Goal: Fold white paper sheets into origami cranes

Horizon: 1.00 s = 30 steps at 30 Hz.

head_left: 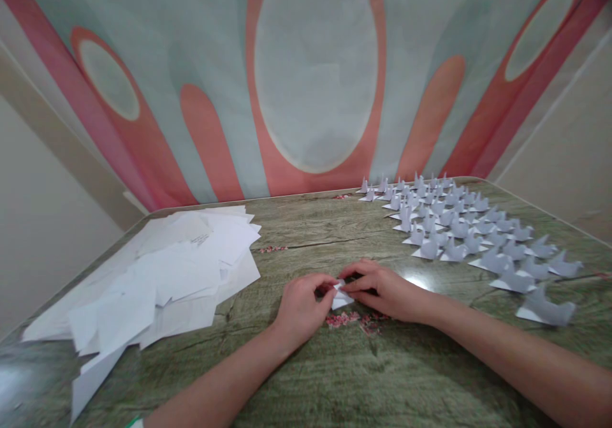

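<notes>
A small folded piece of white paper (341, 297) lies between my hands near the middle of the table. My left hand (306, 303) pinches its left corner between thumb and forefinger. From the right, my right hand (375, 289) rests its fingers on the paper's right side and far edge, partly covering it. To the right stand several rows of white folded paper birds (459, 227), the nearest a larger paper bird (547, 307) beyond my right forearm.
A loose pile of white paper sheets (182, 268) spreads over the left of the wood-grain table (306, 377); one sheet juts toward the near edge. Behind the table hangs a patterned backdrop (315, 77) in coral and grey-green. Pink flower prints mark the tabletop.
</notes>
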Tool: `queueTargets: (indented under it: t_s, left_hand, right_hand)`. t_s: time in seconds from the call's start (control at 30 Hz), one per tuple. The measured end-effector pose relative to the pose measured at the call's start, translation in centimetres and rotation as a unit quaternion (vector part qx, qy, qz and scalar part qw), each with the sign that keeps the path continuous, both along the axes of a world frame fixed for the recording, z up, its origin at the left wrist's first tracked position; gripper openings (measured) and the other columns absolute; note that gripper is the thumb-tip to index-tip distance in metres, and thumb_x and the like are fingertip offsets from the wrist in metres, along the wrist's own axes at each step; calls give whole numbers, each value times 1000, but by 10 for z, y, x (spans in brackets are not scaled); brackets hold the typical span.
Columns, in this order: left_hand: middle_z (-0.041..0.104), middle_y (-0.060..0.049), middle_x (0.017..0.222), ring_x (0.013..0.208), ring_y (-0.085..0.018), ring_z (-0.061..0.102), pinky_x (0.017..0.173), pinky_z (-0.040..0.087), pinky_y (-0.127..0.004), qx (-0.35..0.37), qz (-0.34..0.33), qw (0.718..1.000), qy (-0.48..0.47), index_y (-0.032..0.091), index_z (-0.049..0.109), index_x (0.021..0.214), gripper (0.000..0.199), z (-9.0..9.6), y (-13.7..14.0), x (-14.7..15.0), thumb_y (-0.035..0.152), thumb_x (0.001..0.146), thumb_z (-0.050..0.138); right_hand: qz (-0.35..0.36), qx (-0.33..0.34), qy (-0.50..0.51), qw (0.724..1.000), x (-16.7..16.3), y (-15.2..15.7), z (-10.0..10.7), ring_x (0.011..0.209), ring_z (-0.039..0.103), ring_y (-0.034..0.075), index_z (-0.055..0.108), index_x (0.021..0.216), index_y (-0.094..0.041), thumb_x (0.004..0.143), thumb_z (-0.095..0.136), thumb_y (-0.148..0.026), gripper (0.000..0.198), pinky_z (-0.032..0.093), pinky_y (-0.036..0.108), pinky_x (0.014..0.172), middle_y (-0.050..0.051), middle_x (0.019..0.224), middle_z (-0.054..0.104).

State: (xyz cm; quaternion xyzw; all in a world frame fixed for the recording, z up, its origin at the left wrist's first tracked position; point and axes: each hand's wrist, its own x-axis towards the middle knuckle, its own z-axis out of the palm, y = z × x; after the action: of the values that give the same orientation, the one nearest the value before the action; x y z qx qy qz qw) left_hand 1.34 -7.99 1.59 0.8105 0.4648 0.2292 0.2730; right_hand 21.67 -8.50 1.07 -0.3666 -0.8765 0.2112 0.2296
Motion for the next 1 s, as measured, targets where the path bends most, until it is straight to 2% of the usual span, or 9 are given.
queueTargets:
  t_s: [0.13,0.3,0.47,0.6,1.0]
  left_hand:
    - [69,1,81,72,-14,61,68,45,-23,-3,-3,1000,-1,22,66,88,17,1,1,-1,21,78,52]
    - [69,1,81,72,-14,62,68,46,-23,-9,-2,1000,-3,22,66,87,17,2,2,0,22,78,52]
    - [69,0,82,73,-14,62,67,47,-23,-17,-4,1000,-9,22,66,89,18,2,1,-1,23,79,51]
    - [69,0,82,74,-14,62,67,47,-23,-17,-4,1000,-15,22,66,89,19,0,1,-1,22,78,51]
    - [63,0,75,68,-12,58,62,45,-21,32,5,999,-8,19,65,83,13,1,1,0,16,75,55]
  right_hand:
    - [22,38,-49,998,-1,-9,10,98,52,18,65,103,-19,86,44,-12,28,41,34,87,6,105,62]
    - [46,53,-79,994,0,-13,16,101,52,18,60,111,-15,78,42,-1,40,41,34,91,9,107,63]
    - [78,52,-92,991,8,-16,10,112,47,19,49,125,-14,74,42,1,54,39,36,96,10,121,56]
    - [74,49,-107,990,15,-23,3,120,41,20,39,133,-18,74,42,1,62,37,39,99,8,133,46]
    - [57,70,-98,991,13,-27,-2,118,42,21,43,131,-18,80,42,-3,53,37,40,98,10,128,50]
